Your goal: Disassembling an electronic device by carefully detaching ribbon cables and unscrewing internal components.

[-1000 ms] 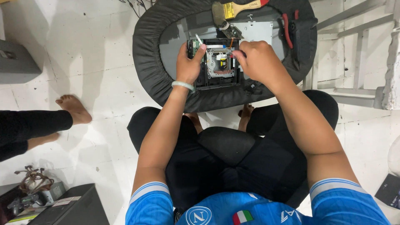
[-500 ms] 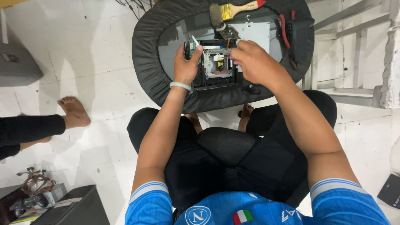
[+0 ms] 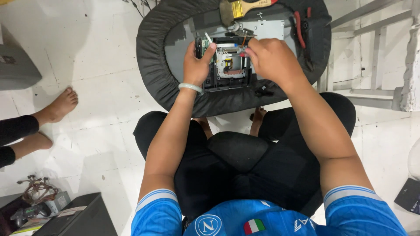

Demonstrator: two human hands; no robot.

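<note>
Grip check: left hand (image 3: 197, 65) clamps the disc-drive mechanism (image 3: 228, 65) by its left edge while right hand (image 3: 271, 59), fingers pinched narrow on a small part, should work gently between both thumbs.

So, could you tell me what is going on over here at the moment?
A person sits on the floor over a round black padded tray that holds an opened electronic drive unit. The left hand steadies the unit's left edge, while the right hand presses a small tool, mostly hidden, into its exposed mechanism. A paintbrush and red-handled pliers lie on the tray beyond. Another person's bare foot rests on the floor nearby.
</note>
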